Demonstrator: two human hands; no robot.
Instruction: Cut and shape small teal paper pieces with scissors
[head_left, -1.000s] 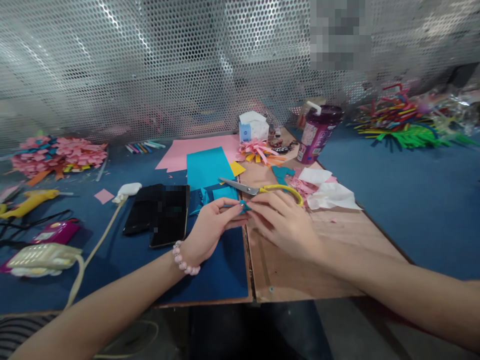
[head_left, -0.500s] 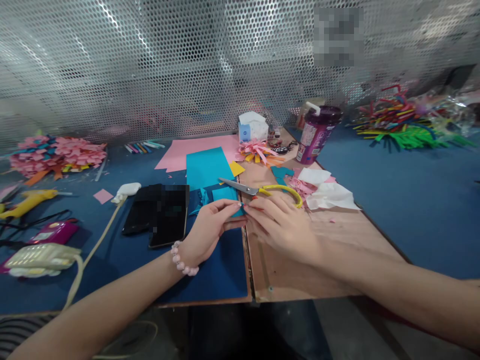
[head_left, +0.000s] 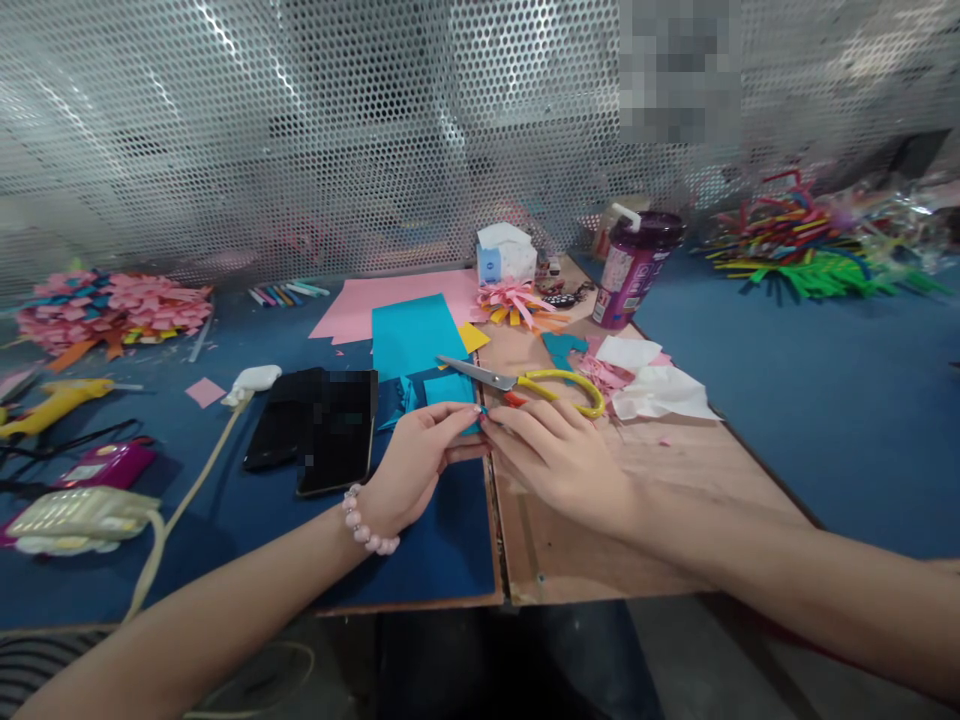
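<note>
Centrally, teal paper piece pinched between both hands' fingers

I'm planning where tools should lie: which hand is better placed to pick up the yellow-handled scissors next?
Probably the right hand. The scissors lie just beyond its fingers with the yellow handle on its side, while the left hand pinches the small teal paper piece and sits farther from the handle.
</note>
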